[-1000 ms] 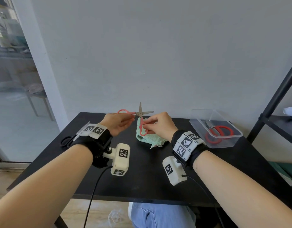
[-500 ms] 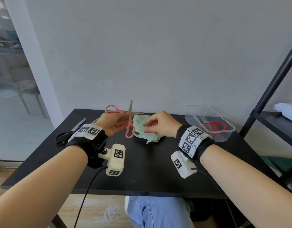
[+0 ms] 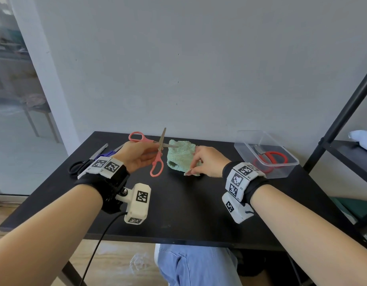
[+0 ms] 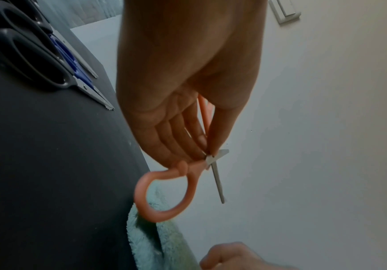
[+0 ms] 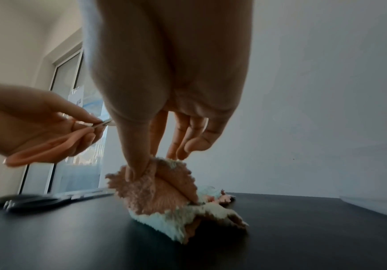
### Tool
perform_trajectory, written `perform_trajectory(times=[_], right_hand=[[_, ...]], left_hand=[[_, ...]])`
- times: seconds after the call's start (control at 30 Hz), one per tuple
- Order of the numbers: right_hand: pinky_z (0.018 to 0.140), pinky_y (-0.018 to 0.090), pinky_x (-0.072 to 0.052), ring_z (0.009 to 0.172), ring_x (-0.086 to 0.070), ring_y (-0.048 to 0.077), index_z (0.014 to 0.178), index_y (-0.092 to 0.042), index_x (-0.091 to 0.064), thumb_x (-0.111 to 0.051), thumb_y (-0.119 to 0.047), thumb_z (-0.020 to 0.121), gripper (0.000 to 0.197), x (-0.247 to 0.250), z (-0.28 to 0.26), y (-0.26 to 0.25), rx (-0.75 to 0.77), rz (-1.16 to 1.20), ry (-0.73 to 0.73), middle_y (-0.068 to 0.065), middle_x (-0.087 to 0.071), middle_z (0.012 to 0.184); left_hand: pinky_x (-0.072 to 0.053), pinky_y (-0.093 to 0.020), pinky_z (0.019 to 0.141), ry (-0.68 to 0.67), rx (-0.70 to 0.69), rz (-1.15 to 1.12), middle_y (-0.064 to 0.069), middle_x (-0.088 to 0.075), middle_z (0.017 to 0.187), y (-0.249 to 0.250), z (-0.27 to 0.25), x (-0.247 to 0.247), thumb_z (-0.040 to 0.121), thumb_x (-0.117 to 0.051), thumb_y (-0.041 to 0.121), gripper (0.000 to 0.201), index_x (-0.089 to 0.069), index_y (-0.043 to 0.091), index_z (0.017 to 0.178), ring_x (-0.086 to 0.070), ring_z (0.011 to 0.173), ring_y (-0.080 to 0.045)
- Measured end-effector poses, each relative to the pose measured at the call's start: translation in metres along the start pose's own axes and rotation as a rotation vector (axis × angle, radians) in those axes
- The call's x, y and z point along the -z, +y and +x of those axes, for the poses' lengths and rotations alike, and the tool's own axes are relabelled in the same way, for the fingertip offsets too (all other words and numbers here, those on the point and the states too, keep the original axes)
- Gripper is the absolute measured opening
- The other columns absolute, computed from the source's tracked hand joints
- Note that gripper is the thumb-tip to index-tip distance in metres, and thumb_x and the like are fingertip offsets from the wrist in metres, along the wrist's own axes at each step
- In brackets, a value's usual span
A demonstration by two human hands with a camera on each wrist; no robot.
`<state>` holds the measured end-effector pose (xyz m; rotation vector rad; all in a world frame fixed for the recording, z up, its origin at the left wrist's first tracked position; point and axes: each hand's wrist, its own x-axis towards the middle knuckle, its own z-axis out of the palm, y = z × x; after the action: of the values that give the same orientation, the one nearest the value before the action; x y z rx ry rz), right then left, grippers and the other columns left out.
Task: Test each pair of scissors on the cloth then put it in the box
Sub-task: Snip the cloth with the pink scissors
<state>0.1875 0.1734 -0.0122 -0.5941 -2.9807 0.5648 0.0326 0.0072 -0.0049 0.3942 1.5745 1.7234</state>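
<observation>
Black table against grey wall. Pink scissors, blades spread wide, pinched near pivot by left hand, raised just left of green cloth. Cloth edge pinched and lifted by right hand thumb and fingers. Clear box at right, red scissors inside. Scissors probably light, rigid; best held by handle loops. Cloth soft, limp; best held taut at edge.

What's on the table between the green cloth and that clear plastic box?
Only the right hand, pinching the cloth at its near corner; beyond it the black table runs bare to the box. The head view shows this.
</observation>
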Motion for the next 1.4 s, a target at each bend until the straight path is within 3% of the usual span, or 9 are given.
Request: perform_trajectory(times=[0.23,0.37,0.5,0.63,0.83,0.97,1.2,1.3,1.4], right_hand=[[0.054,0.013,-0.035,0.054,-0.049,0.001,0.074,-0.007,-0.073,-0.074,-0.036,0.079,0.029,0.019,0.013,0.004,-0.025,0.257,0.095,-0.007,-0.064,0.065],[0.068,0.023,-0.047,0.068,-0.06,0.013,0.073,-0.006,-0.074,-0.073,-0.023,0.081,0.018,0.025,0.025,0.015,-0.037,0.318,0.151,0.005,-0.072,0.08],[0.065,0.009,-0.046,0.071,-0.064,0.014,0.082,-0.004,-0.074,-0.073,-0.019,0.082,0.015,0.033,0.03,0.021,-0.004,0.508,0.187,0.016,-0.072,0.082],[0.078,0.018,-0.05,0.073,-0.065,0.008,0.084,-0.004,-0.075,-0.074,-0.016,0.081,0.012,0.04,0.039,0.028,0.028,0.568,0.2,0.007,-0.072,0.079],[0.061,0.016,-0.048,0.052,-0.06,0.004,0.08,0.002,-0.07,-0.072,-0.011,0.082,0.013,0.057,0.052,0.043,-0.008,0.628,0.296,0.007,-0.065,0.063],[0.063,0.018,-0.049,0.061,-0.059,0.011,0.082,-0.001,-0.07,-0.07,-0.014,0.084,0.013,0.094,0.059,0.045,-0.051,0.501,0.493,0.006,-0.066,0.07],[0.07,0.024,-0.043,0.058,-0.051,0.008,0.077,0.003,-0.067,-0.067,-0.019,0.086,0.024,0.157,0.065,0.027,-0.079,0.35,0.705,-0.004,-0.056,0.06],[0.069,0.026,-0.044,0.064,-0.051,0.018,0.086,0.016,-0.063,-0.066,-0.021,0.086,0.036,0.17,0.063,0.021,-0.076,0.318,0.703,0.009,-0.055,0.069],[0.063,0.021,-0.041,0.057,-0.05,0.009,0.081,0.003,-0.066,-0.069,-0.021,0.085,0.025,0.165,0.056,0.015,-0.103,0.288,0.574,0.0,-0.057,0.067]], left_hand=[[-0.055,-0.026,0.053,-0.154,-0.006,0.021,-0.011,-0.069,0.088,-0.002,0.006,-0.018,0.09,-0.059,0.004,0.014,-0.063,-0.001,0.103,-0.067,0.068,-0.019],[-0.051,-0.025,0.05,-0.232,-0.007,0.082,-0.01,-0.067,0.082,-0.004,0.011,-0.031,0.09,-0.059,0.004,0.017,-0.064,-0.004,0.104,-0.064,0.061,-0.017],[-0.049,-0.032,0.066,-0.301,-0.026,0.115,-0.01,-0.07,0.083,-0.005,0.02,-0.042,0.091,-0.057,0.004,0.012,-0.068,0.002,0.094,-0.064,0.067,-0.019],[-0.051,-0.032,0.066,-0.328,-0.058,0.116,-0.009,-0.069,0.082,-0.003,0.031,-0.05,0.092,-0.056,0.006,0.013,-0.068,0.0,0.094,-0.064,0.069,-0.018],[-0.049,-0.029,0.067,-0.324,-0.098,0.035,-0.006,-0.072,0.084,-0.001,0.048,-0.058,0.094,-0.052,0.006,0.015,-0.066,0.0,0.094,-0.063,0.069,-0.015],[-0.05,-0.023,0.055,-0.321,-0.131,0.006,-0.008,-0.073,0.088,0.007,0.052,-0.063,0.094,-0.051,0.007,0.014,-0.064,0.005,0.089,-0.063,0.066,-0.013],[-0.052,-0.023,0.059,-0.306,-0.183,-0.09,-0.005,-0.073,0.084,0.024,0.051,-0.063,0.095,-0.049,0.005,0.015,-0.06,0.008,0.086,-0.065,0.067,-0.013],[-0.05,-0.025,0.066,-0.283,-0.211,-0.089,-0.002,-0.073,0.083,0.032,0.045,-0.059,0.095,-0.049,0.007,0.017,-0.062,0.009,0.085,-0.066,0.067,-0.012],[-0.052,-0.024,0.063,-0.275,-0.23,-0.075,-0.002,-0.074,0.085,0.037,0.037,-0.056,0.096,-0.049,0.008,0.017,-0.063,0.01,0.085,-0.066,0.067,-0.011]])
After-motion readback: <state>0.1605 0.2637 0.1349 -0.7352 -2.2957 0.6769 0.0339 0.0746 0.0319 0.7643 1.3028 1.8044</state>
